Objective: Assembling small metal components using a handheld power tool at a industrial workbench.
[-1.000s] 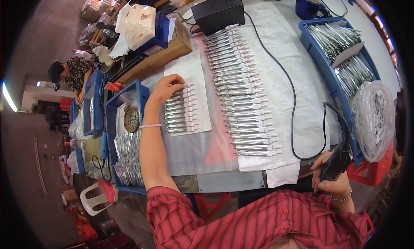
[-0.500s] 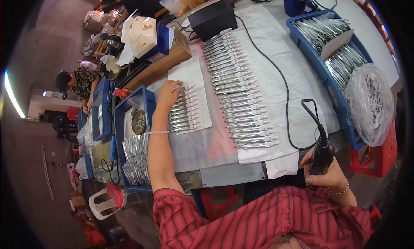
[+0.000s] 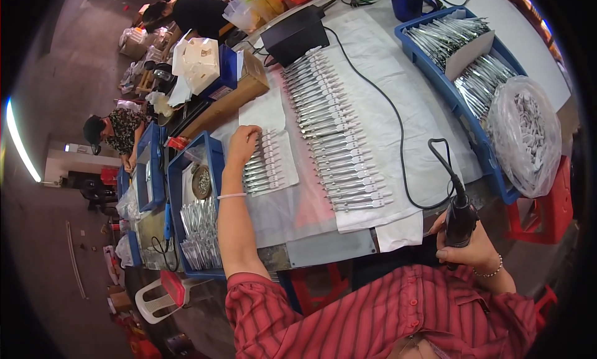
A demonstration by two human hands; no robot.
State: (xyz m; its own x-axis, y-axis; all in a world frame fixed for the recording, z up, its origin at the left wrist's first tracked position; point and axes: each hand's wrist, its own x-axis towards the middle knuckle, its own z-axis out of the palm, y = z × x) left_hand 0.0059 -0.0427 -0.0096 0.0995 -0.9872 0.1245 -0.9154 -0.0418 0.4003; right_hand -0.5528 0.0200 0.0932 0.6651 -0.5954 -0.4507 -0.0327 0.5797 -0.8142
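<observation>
My right hand (image 3: pixel 467 252) is wrapped round a black corded power tool (image 3: pixel 461 225), shaped like an electric screwdriver, held upright off the table's near edge. Over the left part of the table reaches my left hand (image 3: pixel 242 146), its fingers bent together at the far end of a short row of slim silver metal tools (image 3: pixel 264 166). Whatever its fingertips may hold is hidden. To the right of that row, a longer row of similar silver tools (image 3: pixel 342 147) lies side by side on white sheeting (image 3: pixel 398 98).
At left, a blue bin (image 3: pixel 214 151) holds silver parts and a round dish (image 3: pixel 201 182). Another blue bin (image 3: pixel 410 48) of silver tools stands right, beside a clear bag of parts (image 3: pixel 527 135). A black box (image 3: pixel 294 36) trails a cable. A person (image 3: pixel 118 132) sits far left.
The view has shifted slightly, so the table's contents appear a little farther left. My left hand stays by the far end of the short row; my right hand keeps its hold on the power tool.
</observation>
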